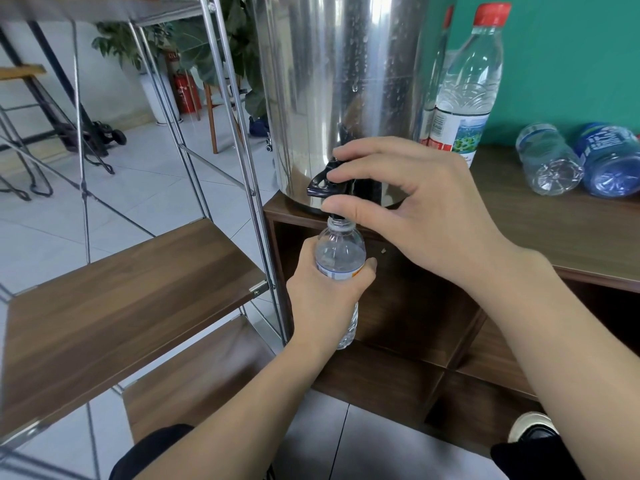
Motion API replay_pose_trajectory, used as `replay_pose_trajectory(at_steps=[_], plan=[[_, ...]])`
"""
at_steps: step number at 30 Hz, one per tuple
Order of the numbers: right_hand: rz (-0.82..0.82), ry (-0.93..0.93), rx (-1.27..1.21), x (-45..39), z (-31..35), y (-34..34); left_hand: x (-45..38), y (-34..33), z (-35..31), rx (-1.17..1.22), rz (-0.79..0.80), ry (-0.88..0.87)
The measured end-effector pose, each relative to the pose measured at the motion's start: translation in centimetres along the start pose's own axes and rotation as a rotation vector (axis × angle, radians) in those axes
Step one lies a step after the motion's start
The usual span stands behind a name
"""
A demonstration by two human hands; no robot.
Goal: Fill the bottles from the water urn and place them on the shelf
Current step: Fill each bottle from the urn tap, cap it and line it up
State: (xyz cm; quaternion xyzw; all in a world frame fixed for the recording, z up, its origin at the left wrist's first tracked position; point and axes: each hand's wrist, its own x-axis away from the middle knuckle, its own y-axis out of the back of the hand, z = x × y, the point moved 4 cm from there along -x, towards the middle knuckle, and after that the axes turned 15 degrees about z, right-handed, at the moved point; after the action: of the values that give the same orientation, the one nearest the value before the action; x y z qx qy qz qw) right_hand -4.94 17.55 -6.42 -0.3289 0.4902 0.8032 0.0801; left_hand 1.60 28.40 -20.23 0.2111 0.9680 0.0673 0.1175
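Observation:
A tall steel water urn stands on a dark wooden cabinet top. My right hand pinches the urn's black tap lever between thumb and fingers. My left hand grips a small clear bottle upright, its open neck right under the spout. The bottle's lower part is hidden behind my fingers. A tall red-capped bottle stands right of the urn. Two bottles, one clear and one blue, lie on their sides further right.
A metal-framed rack with wooden shelves stands to the left, a lower shelf beneath it. The cabinet has open compartments under the urn. Beyond the rack are a tiled floor, a potted plant and a red extinguisher.

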Motion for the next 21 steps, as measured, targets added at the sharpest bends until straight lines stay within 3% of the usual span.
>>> replay_pose_trajectory(at_steps=[21], plan=[[-0.015,0.063,0.083,-0.34,0.49,-0.01,0.02,-0.07,-0.09,0.01,-0.014,-0.004]])
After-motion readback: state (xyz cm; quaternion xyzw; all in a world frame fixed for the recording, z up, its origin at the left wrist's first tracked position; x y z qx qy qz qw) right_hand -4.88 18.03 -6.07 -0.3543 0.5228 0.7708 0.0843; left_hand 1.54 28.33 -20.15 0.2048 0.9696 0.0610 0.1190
